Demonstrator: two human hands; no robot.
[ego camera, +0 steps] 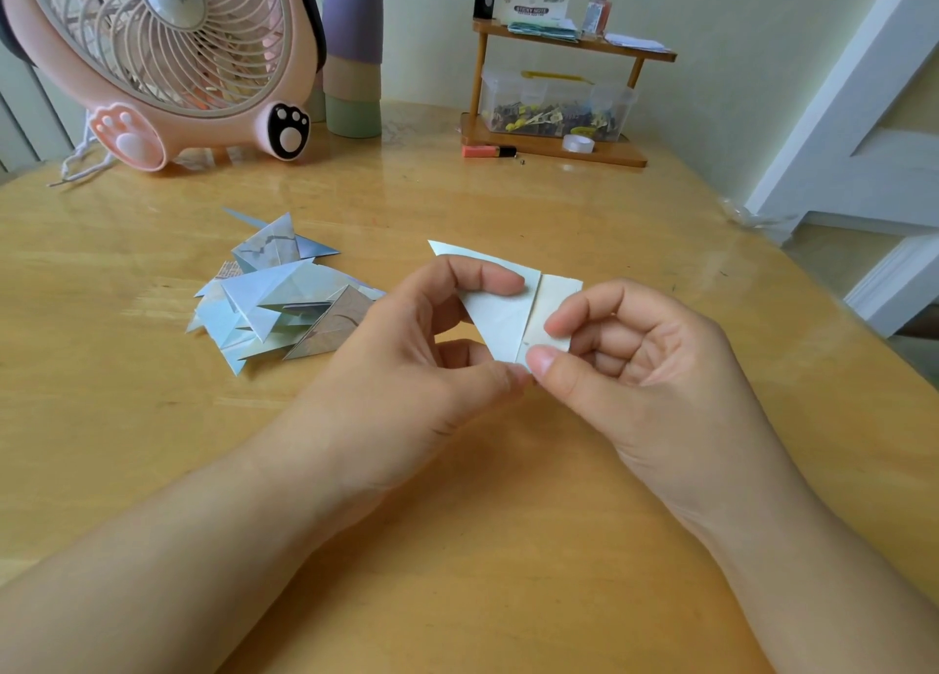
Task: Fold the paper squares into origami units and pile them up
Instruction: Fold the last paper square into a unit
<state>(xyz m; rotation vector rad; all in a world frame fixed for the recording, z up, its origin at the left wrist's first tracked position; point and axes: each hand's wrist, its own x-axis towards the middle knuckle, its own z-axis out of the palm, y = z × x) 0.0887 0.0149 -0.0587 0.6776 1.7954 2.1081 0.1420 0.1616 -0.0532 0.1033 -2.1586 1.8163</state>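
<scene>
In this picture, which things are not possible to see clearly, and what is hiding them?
- Head view: the lower tip of the folded paper is covered by the left hand and right hand, whose grip meets there.
- Head view: the count of units in the pile is unclear, because they overlap.
- Head view: the contents of the clear box are too small to identify.
- Head view: the fan is cut off by the top and left edges.

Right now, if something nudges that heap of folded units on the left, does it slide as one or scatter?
Probably scatters: the pile of folded paper units lies loose, pieces overlapping at odd angles. They look thin and light, and the wooden table is glossy, so single units likely skid. Creased triangles should stay fairly stiff, not flop.
</scene>
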